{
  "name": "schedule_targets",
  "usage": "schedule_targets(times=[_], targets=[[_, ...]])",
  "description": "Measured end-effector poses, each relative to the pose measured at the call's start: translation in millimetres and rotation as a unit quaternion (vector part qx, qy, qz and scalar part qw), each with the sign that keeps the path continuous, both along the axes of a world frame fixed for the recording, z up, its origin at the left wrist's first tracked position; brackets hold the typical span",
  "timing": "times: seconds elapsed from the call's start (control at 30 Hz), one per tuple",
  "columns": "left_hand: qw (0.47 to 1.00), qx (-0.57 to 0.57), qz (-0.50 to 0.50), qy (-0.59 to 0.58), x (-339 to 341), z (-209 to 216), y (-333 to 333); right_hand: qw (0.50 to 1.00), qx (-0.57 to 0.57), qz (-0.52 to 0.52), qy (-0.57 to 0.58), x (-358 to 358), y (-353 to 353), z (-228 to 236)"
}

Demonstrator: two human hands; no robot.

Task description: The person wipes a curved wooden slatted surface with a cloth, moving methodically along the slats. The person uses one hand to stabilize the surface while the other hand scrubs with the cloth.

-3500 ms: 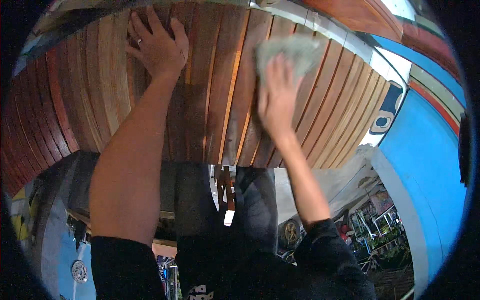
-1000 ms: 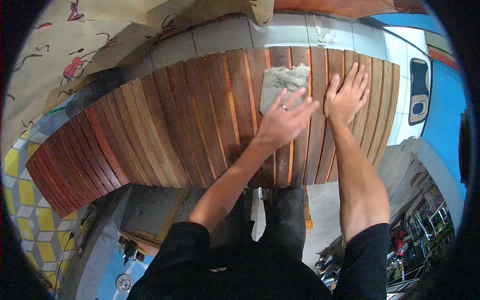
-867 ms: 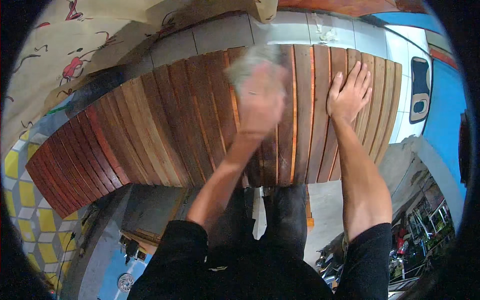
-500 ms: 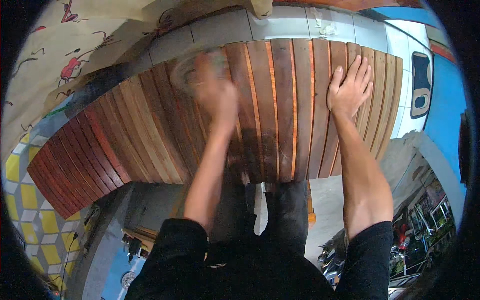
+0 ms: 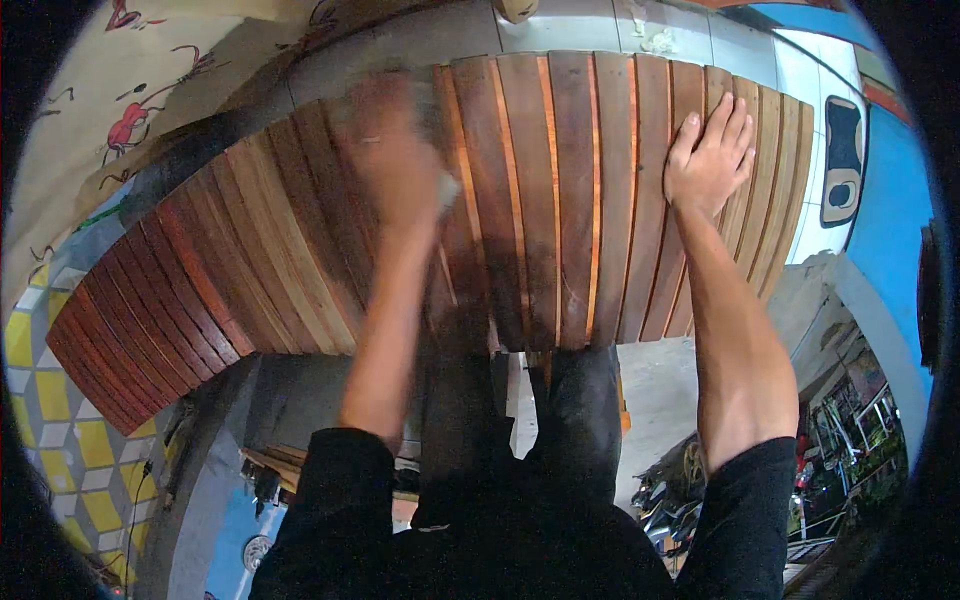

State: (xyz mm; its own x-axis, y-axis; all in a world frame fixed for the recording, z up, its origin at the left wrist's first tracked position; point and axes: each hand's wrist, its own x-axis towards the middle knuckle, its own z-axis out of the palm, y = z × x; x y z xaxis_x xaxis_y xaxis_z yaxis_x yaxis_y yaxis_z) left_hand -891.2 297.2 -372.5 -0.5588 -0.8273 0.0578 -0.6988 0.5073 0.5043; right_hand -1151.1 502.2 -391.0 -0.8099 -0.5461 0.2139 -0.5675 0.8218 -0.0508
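Observation:
A long wooden slat panel [image 5: 573, 200], made of parallel strips in red-brown, dark and pale wood, lies in front of me. My left hand [image 5: 392, 150] is on its left-centre part, near the far edge, and is smeared by motion. A pale greyish, sheet-like thing [image 5: 449, 190] sticks out from under that hand; its kind is too blurred to tell. Over on the right, my right hand [image 5: 712, 160] lies flat on the strips with fingers spread, holding nothing. Orange light shows through gaps between the middle strips.
Grey-white tiles [image 5: 560, 32] run behind the panel. A dark framed item [image 5: 843, 160] lies at the far right beside a blue surface [image 5: 897, 210]. Cluttered tools and metal parts [image 5: 840, 440] are at lower right. Yellow-and-grey patterned flooring [image 5: 65, 395] is at the left.
My left hand has moved farther away and a little left across the strips. My right hand rests on the same part of the panel. The whole view has shifted slightly.

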Motion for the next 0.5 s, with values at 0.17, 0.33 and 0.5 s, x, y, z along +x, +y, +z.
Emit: schedule_targets(times=[0.17,0.33,0.5], targets=[[0.992,-0.105,0.038,-0.052,-10,-8,7,1.0,-0.018,0.014,-0.008,2,-6,1],[0.968,-0.023,-0.232,0.094,-101,2,138,1.0,-0.003,0.014,-0.008,-2,-4,-8],[0.985,0.01,-0.163,0.062,-69,11,151,1.0,-0.017,0.013,-0.013,-1,-3,-2]])
